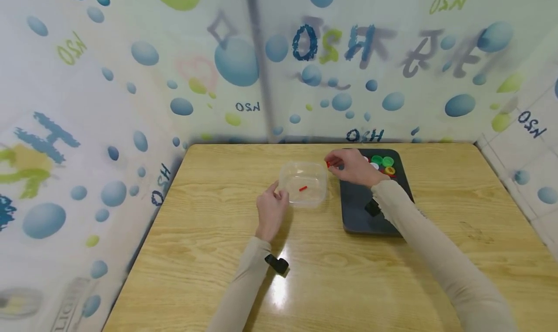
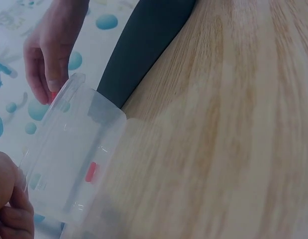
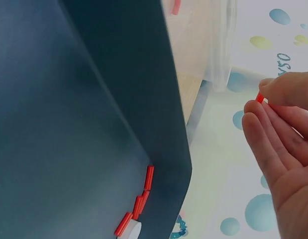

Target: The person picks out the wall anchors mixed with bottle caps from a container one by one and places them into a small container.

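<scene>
My left hand grips the near left side of a clear plastic container, with the thumb at its wall. Inside the container lies a short red stick-like piece, which also shows through the wall in the left wrist view. My right hand pinches another small red piece between thumb and fingertip, between the container and a dark tray. In the right wrist view several similar red pieces lie along the tray's inner edge, beside a white round cap.
Green caps and a yellow-orange ring-like cap sit at the tray's far end, partly behind the right hand. The wooden table meets a patterned wall covering at the back and left.
</scene>
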`<state>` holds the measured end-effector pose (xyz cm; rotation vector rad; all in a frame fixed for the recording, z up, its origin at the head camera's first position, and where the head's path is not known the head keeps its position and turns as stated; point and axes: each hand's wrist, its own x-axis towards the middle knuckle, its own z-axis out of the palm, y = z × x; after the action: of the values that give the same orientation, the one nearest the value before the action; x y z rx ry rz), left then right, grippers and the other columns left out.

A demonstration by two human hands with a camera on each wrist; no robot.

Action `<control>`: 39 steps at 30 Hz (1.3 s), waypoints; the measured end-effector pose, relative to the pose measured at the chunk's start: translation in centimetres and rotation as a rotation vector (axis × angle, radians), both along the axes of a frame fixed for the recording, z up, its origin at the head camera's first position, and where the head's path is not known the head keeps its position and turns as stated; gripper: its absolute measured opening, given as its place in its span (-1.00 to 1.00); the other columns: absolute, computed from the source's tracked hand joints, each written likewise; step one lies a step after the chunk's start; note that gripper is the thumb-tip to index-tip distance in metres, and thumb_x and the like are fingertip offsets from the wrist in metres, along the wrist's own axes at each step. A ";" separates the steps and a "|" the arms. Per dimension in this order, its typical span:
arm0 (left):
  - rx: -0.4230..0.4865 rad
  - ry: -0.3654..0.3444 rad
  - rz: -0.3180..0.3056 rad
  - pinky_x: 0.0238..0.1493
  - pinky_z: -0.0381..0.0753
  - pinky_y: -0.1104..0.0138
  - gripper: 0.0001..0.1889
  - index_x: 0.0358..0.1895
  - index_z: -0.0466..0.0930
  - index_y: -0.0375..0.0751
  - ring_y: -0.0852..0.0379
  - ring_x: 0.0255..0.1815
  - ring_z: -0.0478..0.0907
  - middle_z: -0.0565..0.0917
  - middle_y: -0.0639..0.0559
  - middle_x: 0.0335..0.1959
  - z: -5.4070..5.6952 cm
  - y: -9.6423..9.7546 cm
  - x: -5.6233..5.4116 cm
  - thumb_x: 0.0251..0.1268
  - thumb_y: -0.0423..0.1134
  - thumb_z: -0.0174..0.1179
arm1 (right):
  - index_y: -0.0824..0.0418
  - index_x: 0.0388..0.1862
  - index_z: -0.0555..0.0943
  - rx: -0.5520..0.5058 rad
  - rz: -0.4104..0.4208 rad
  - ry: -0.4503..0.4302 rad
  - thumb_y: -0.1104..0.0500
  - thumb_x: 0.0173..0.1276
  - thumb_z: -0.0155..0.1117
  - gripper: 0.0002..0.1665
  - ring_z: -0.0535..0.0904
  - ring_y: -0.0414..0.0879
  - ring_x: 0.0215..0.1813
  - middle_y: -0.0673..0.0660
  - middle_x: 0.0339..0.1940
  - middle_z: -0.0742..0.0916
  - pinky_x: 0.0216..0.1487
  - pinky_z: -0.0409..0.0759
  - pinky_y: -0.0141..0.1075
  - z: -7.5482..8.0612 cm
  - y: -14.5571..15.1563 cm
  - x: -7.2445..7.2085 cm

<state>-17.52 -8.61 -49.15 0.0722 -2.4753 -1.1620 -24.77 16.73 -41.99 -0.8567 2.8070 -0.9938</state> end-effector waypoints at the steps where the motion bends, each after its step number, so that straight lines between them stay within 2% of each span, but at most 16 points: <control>1: 0.001 -0.002 0.000 -0.62 0.34 0.39 -0.58 0.05 0.70 -0.45 0.28 -0.72 0.33 0.56 0.00 -0.73 -0.1 0.0 0.0 0.14 -0.35 0.11 | 0.36 0.09 0.65 0.000 0.002 -0.003 0.29 0.40 0.25 -0.68 0.72 0.09 -0.02 0.27 0.00 0.76 0.08 0.66 0.02 0.0 -0.1 0.0; 11: 0.002 0.000 0.005 -0.61 0.34 0.39 -0.60 0.04 0.70 -0.46 0.28 -0.71 0.33 0.56 -0.01 -0.73 -0.4 0.1 0.2 0.14 -0.36 0.13 | 0.38 0.07 0.65 -0.003 0.016 -0.039 0.29 0.37 0.29 -0.68 0.72 0.08 0.00 0.24 -0.03 0.76 0.12 0.66 0.00 -0.3 -1.5 0.3; 17: -0.005 -0.002 0.006 -0.63 0.30 0.42 -0.59 0.04 0.71 -0.46 0.32 -0.73 0.28 0.54 0.01 -0.74 -0.7 0.2 0.2 0.15 -0.36 0.12 | 0.35 0.05 0.67 -0.003 0.039 -0.023 0.29 0.35 0.33 -0.69 0.73 0.06 -0.01 0.21 -0.03 0.77 0.12 0.67 -0.02 -0.5 -2.4 0.3; 23: 0.024 -0.031 -0.023 -0.69 0.23 0.47 -0.60 0.08 0.69 -0.44 0.33 -0.75 0.29 0.54 0.00 -0.73 -0.4 0.2 0.0 0.19 -0.38 0.12 | 0.32 -0.01 0.68 -0.042 0.109 0.019 0.33 0.34 0.32 -0.75 0.75 0.07 -0.03 0.25 -0.05 0.78 0.10 0.68 -0.03 -0.4 -3.0 0.4; 26: 0.026 -0.039 -0.020 -0.69 0.25 0.47 -0.60 0.08 0.69 -0.45 0.32 -0.74 0.31 0.56 -0.02 -0.72 -0.3 0.3 -0.1 0.19 -0.37 0.12 | 0.35 -0.01 0.67 -0.054 0.133 0.013 0.34 0.33 0.31 -0.75 0.75 0.08 -0.03 0.28 -0.05 0.77 0.10 0.68 -0.02 -0.4 -3.4 0.4; 34: 0.008 -0.046 -0.006 -0.69 0.26 0.46 -0.60 0.09 0.69 -0.44 0.32 -0.74 0.32 0.58 -0.02 -0.71 -0.2 0.1 -0.2 0.20 -0.37 0.14 | 0.32 0.01 0.67 -0.003 0.138 -0.010 0.30 0.35 0.32 -0.73 0.73 0.05 -0.01 0.24 -0.04 0.77 0.13 0.66 -0.04 -0.2 -4.8 0.2; 39: -0.007 -0.028 0.000 -0.67 0.28 0.45 -0.62 0.07 0.71 -0.42 0.30 -0.73 0.34 0.59 -0.03 -0.71 -0.1 0.0 -0.2 0.19 -0.36 0.16 | 0.35 -0.02 0.67 0.001 0.175 0.000 0.31 0.32 0.32 -0.74 0.74 0.06 -0.02 0.21 -0.09 0.78 0.11 0.67 -0.05 0.2 -5.5 0.4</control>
<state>-17.75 -8.56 -49.26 0.0878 -2.5040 -1.1594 -24.36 11.26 -41.83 -1.0793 2.6756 -0.9653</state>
